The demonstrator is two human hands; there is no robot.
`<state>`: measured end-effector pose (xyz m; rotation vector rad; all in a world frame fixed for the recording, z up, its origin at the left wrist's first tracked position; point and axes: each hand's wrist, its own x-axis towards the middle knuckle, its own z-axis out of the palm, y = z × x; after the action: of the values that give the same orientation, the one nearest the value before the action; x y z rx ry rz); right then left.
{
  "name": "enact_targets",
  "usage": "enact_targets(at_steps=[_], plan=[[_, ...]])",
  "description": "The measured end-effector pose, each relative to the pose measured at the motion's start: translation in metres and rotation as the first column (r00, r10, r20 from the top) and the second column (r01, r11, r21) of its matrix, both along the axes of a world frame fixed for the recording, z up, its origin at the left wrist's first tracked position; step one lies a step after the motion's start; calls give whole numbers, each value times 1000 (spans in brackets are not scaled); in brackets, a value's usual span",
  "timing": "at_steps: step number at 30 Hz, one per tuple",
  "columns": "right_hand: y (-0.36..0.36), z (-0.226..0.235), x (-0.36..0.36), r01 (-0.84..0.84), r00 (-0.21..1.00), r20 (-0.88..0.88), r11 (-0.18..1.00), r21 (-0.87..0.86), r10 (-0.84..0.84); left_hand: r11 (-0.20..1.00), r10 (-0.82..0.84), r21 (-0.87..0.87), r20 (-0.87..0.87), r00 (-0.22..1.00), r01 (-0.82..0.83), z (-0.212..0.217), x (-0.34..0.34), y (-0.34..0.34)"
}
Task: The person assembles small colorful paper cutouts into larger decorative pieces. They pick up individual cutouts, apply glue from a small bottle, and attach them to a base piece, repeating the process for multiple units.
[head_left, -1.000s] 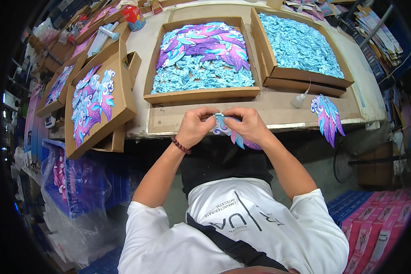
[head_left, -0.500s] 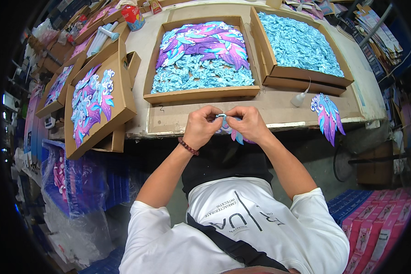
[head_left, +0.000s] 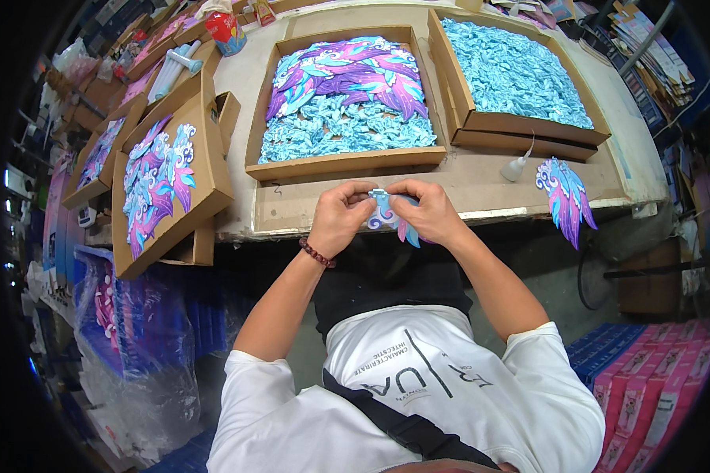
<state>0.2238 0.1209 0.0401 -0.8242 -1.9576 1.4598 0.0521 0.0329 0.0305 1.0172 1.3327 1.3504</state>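
Just beyond the table's near edge, both my hands are closed around a small wing-shaped cutout (head_left: 385,213) in blue, pink and purple. My left hand (head_left: 343,218) pinches its left side by a light blue fabric-like piece (head_left: 379,192) at the top. On the other side, my right hand (head_left: 428,211) grips the cutout with thumb and fingers and covers much of it. A similar feather-patterned cutout (head_left: 564,197) lies over the table edge to the right. Near it stands a white squeeze bottle (head_left: 515,168) with a thin nozzle.
Ahead is a cardboard tray (head_left: 347,164) of cutouts and light blue gathered fabric pieces. Another box (head_left: 521,124) at right holds more blue pieces. A tilted carton (head_left: 213,175) with cutouts leans at left, above a blue plastic crate (head_left: 146,315). Pink boxes (head_left: 647,386) are stacked lower right.
My left hand has shifted slightly left, and the fingers have parted a little. More of the cutout and the light blue piece now shows between my hands.
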Motion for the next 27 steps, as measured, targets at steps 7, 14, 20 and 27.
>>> enact_targets(at_steps=[7,14,20,27], plan=[[-1,3,1,6,999,33,999,54,-7,1000,0,-7,38,999,0,0,3,1],[-1,3,1,37,997,66,995,88,-43,999,28,-48,83,996,-24,-1,4,2],[-15,-2,-3,108,994,-21,924,366,-107,978,209,-91,325,922,-189,-6,13,4],[-26,-6,-7,76,997,-31,766,638,-73,972,228,-105,643,731,-211,-11,16,4]])
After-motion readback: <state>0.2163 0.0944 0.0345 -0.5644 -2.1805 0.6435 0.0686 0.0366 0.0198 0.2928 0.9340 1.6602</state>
